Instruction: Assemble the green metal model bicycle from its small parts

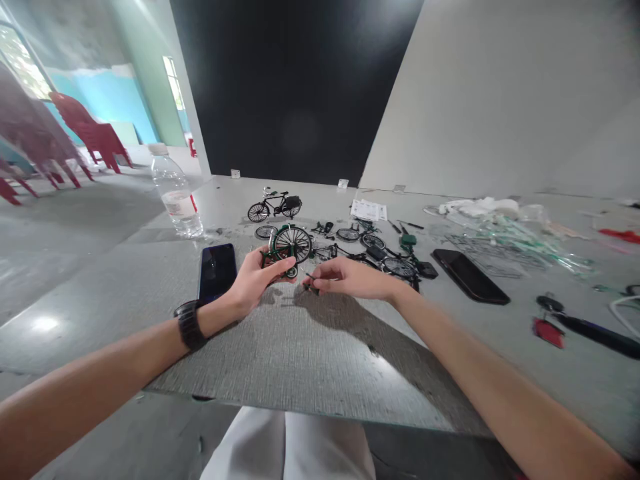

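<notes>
My left hand [255,280] is closed round a small green model bicycle frame with one spoked wheel [293,243], held just above the grey mat [300,347]. My right hand [345,278] sits right beside it, fingers pinched on a tiny dark part [311,287] that I cannot make out clearly. A black watch [190,325] is on my left wrist. A finished black model bicycle [274,205] stands further back on the table.
A dark phone [217,270] lies left of my hands, another phone [470,275] to the right. Loose wheels and bike parts [380,250] are scattered behind. A water bottle [175,193] stands back left. Plastic bags and sprues [500,230], a leaflet [369,210] and dark tools [585,327] lie right.
</notes>
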The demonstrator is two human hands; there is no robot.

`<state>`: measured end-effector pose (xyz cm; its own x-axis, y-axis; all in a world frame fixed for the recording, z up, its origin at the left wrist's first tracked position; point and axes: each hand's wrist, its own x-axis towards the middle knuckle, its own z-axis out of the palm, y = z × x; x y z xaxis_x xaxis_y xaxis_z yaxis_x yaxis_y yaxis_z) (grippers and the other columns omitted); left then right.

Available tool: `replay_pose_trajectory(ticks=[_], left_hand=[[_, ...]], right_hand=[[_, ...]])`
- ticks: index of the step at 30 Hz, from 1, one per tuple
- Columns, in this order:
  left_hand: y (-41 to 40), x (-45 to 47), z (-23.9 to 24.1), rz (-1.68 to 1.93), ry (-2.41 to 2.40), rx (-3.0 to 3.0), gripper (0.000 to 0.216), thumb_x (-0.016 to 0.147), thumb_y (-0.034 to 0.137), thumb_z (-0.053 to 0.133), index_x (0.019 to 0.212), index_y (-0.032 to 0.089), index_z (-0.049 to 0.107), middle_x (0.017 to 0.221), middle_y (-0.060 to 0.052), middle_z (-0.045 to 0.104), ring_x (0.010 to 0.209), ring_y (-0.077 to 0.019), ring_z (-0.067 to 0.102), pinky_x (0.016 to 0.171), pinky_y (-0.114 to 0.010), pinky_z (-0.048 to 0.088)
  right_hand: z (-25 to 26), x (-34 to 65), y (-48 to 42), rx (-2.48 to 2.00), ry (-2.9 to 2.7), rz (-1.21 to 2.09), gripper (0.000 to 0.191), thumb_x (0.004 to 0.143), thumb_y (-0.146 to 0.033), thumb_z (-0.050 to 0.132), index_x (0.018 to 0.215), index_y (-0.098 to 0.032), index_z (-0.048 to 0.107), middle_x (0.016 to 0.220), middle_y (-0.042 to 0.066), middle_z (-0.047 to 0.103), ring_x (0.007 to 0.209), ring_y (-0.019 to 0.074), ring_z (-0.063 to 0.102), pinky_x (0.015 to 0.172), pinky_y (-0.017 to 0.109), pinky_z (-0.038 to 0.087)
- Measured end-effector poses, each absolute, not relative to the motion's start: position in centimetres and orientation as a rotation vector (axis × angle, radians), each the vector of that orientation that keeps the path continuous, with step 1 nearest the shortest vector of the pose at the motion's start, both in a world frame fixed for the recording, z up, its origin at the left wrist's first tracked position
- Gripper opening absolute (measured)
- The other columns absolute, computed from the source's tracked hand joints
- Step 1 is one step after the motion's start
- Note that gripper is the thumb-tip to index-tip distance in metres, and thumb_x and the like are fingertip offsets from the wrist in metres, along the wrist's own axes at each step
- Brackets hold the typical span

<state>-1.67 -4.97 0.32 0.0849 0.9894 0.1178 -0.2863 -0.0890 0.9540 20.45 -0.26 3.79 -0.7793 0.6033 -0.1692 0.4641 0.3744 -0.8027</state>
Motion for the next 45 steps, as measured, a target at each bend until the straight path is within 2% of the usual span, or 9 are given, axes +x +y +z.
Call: replay_pose_trajectory(ticks=[5, 10, 13, 19, 26, 33, 38, 45], left_hand=[[-4.9, -1.7, 0.1, 1.302, 0.864, 1.123, 0.033, 0.072, 0.034, 0.083, 0.091, 0.014, 0.064, 0.085, -0.003, 0.065, 0.073, -0.0130, 0.061, 0.074, -0.031, 0.059], [-4.8, -1.8, 0.0, 1.222, 0.855, 1.182, 0.037, 0.073, 0.036, 0.081, 0.099, 0.014, 0.065, 0.094, -0.006, 0.067, 0.078, -0.0148, 0.062, 0.076, -0.033, 0.059], [-4.8, -1.7, 0.2, 1.211, 0.849, 1.208, 0.037, 0.073, 0.036, 0.081, 0.097, 0.013, 0.065, 0.092, -0.005, 0.065, 0.076, -0.0137, 0.060, 0.074, -0.032, 0.058], [-4.8, -1.8, 0.5, 1.239, 0.861, 1.128, 0.032, 0.072, 0.033, 0.081, 0.092, 0.015, 0.064, 0.085, -0.003, 0.061, 0.071, -0.0133, 0.058, 0.065, -0.028, 0.055], [-4.7, -2.1, 0.3, 1.274, 0.865, 1.057, 0.034, 0.075, 0.036, 0.080, 0.098, 0.017, 0.066, 0.095, -0.004, 0.062, 0.081, -0.0139, 0.058, 0.067, -0.026, 0.056], [-4.7, -2.3, 0.5, 1.225, 0.866, 1.013, 0.036, 0.072, 0.035, 0.083, 0.097, 0.017, 0.065, 0.090, -0.003, 0.061, 0.073, -0.0137, 0.059, 0.054, -0.025, 0.055], [-4.7, -2.3, 0.7, 1.170, 0.874, 1.028, 0.037, 0.070, 0.034, 0.084, 0.096, 0.015, 0.065, 0.092, -0.004, 0.062, 0.073, -0.0136, 0.059, 0.057, -0.026, 0.057], [-4.6, -2.5, 0.4, 1.128, 0.868, 1.057, 0.034, 0.072, 0.035, 0.082, 0.094, 0.015, 0.067, 0.091, -0.004, 0.061, 0.076, -0.0133, 0.058, 0.057, -0.024, 0.055]], right_hand=[[3.4, 21.0, 0.4, -1.144, -2.360, 1.171, 0.047, 0.087, -0.066, 0.059, 0.085, -0.019, 0.065, 0.081, 0.006, 0.068, 0.068, 0.0157, 0.057, 0.062, 0.029, 0.039], [2.7, 20.9, 0.9, -1.042, -2.220, 1.161, 0.045, 0.088, -0.062, 0.060, 0.089, -0.017, 0.065, 0.086, 0.007, 0.070, 0.076, 0.0175, 0.066, 0.072, 0.031, 0.049], [2.8, 20.8, 0.9, -0.982, -2.125, 1.099, 0.043, 0.090, -0.057, 0.060, 0.096, -0.016, 0.066, 0.088, 0.009, 0.071, 0.080, 0.0183, 0.069, 0.075, 0.033, 0.054], [3.5, 20.6, 0.3, -0.918, -2.041, 0.532, 0.033, 0.098, -0.042, 0.054, 0.113, -0.016, 0.069, 0.085, 0.007, 0.071, 0.069, 0.0157, 0.066, 0.064, 0.031, 0.054], [3.4, 20.0, -0.7, -0.736, -2.102, -0.022, 0.016, 0.099, -0.024, 0.055, 0.110, -0.021, 0.066, 0.089, 0.004, 0.073, 0.074, 0.0154, 0.068, 0.066, 0.029, 0.055], [3.2, 19.6, -1.1, -0.637, -2.090, -0.178, 0.012, 0.097, -0.020, 0.060, 0.106, -0.022, 0.067, 0.089, 0.003, 0.076, 0.074, 0.0146, 0.071, 0.064, 0.027, 0.058], [3.0, 19.5, -1.3, -0.583, -2.072, -0.223, 0.016, 0.095, -0.015, 0.062, 0.107, -0.023, 0.069, 0.097, 0.004, 0.077, 0.087, 0.0165, 0.073, 0.077, 0.031, 0.060], [3.1, 19.3, -1.6, -0.534, -2.135, -0.244, 0.021, 0.097, -0.012, 0.057, 0.109, -0.021, 0.071, 0.099, 0.005, 0.078, 0.091, 0.0171, 0.073, 0.081, 0.031, 0.059]])
